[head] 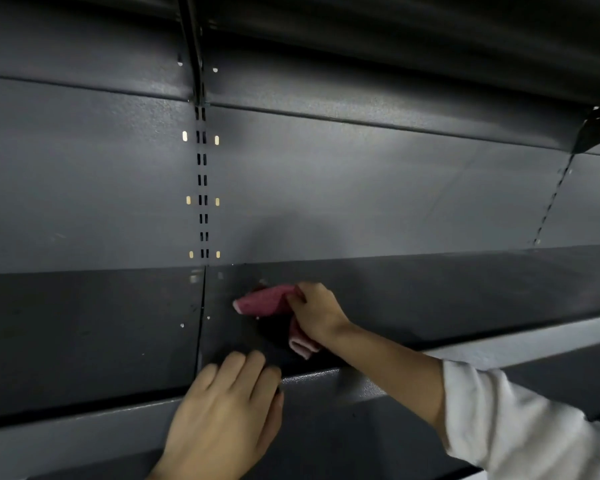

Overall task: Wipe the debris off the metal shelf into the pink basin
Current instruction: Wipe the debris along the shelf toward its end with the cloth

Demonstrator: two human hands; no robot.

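Note:
A dark grey metal shelf runs across the view. My right hand is shut on a pink cloth, pressing it flat on the shelf top near the seam between two shelf panels. Small pale specks of debris lie on the shelf left of the cloth. My left hand rests with fingers spread on the shelf's front edge, just below the cloth, holding nothing. The pink basin is not in view.
The grey back panel rises behind the shelf, with a slotted upright above the seam. Another shelf overhangs at the top. A bracket is at the upper right.

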